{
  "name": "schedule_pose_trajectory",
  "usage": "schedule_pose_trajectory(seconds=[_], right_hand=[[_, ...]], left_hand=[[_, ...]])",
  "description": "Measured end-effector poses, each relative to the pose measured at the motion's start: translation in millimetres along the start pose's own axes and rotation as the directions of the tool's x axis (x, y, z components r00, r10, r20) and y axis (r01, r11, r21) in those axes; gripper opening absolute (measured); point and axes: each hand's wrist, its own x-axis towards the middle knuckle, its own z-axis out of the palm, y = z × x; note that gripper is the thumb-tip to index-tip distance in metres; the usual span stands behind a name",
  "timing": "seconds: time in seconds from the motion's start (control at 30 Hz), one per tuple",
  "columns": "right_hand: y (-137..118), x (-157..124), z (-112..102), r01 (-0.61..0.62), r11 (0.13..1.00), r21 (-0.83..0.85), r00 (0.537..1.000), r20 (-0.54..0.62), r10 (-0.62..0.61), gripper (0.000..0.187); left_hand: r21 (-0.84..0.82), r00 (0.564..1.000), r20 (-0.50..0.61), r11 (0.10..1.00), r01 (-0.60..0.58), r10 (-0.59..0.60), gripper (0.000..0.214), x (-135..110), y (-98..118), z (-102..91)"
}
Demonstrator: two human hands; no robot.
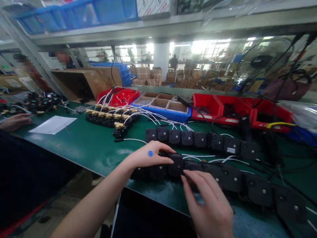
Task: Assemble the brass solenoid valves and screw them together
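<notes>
Two rows of black box-shaped housings, each with a small screw on its face, lie on the green bench. My left hand (153, 157) grips one black housing (176, 166) in the near row, thumb and fingers closed about its top and left side. At the lower right edge of that same housing, my right hand (210, 198) has thumb and index fingertips drawn together; its other fingers are partly hidden. White cables (198, 155) run between the near row and the far row (187, 138).
Brass-topped black units (109, 115) with white cables stand farther left. Behind are a blue divided tray (160, 114) and red bins (206, 104). A black power screwdriver (272, 148) hangs at right. Another person's hand (16, 122) is near a white sheet (53, 125).
</notes>
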Motion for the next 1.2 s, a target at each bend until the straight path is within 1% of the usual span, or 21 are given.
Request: schedule_pose_trajectory(seconds=[0.1,0.17,0.2,0.3,0.43,0.57,0.67,0.77,0.83,0.93,1.03,1.2], right_hand=[[14,-22,-31,-0.107,0.984,-0.141,0.994,-0.009,0.107,0.014],[23,-37,-43,-0.117,0.974,-0.196,0.991,0.035,0.126,0.019],[26,-43,-45,-0.109,0.974,-0.2,0.99,0.069,0.125,0.02],[27,-55,-41,-0.079,0.974,-0.21,0.983,0.144,0.111,0.025],[22,-62,-35,-0.059,0.953,-0.296,0.979,0.169,0.113,0.035],[23,-68,-36,-0.072,0.948,-0.311,0.976,0.174,0.131,0.038],[23,-70,-32,-0.056,0.962,-0.267,0.977,0.185,0.108,0.036],[19,-70,-26,-0.048,0.977,-0.206,0.968,0.232,0.096,0.035],[18,-69,-24,-0.056,0.976,-0.208,0.964,0.245,0.107,0.034],[18,-70,-24,-0.077,0.964,-0.255,0.964,0.229,0.138,0.035],[20,-73,-23,-0.072,0.965,-0.25,0.968,0.216,0.129,0.032],[20,-76,-19,-0.05,0.979,-0.197,0.967,0.234,0.097,0.03]], left_hand=[[0.02,1.0,-0.023,1.0,-0.016,0.017,0.039,1,4,1.6],[0.018,0.998,-0.055,1.0,-0.012,0.013,0.039,3,8,4.7],[0.019,0.997,-0.071,1.0,-0.005,0.007,0.039,5,9,6.9],[0.067,0.996,-0.091,0.998,-0.008,0.014,0.037,12,14,14.1],[0.159,0.996,-0.073,0.987,-0.039,0.051,0.033,19,17,19.1],[0.177,0.996,-0.066,0.983,-0.051,0.063,0.031,19,19,16.6],[0.2,0.995,-0.003,0.975,-0.098,0.101,0.032,18,21,13.7],[0.23,0.988,0.083,0.963,-0.143,0.127,0.039,21,26,12.2],[0.249,0.984,0.13,0.956,-0.155,0.125,0.043,24,29,12.1],[0.274,0.971,0.202,0.944,-0.183,0.13,0.046,29,30,13.2],[0.254,0.966,0.224,0.949,-0.188,0.132,0.046,35,27,15.2],[0.195,0.972,0.196,0.966,-0.172,0.133,0.044,36,22,18.1]])
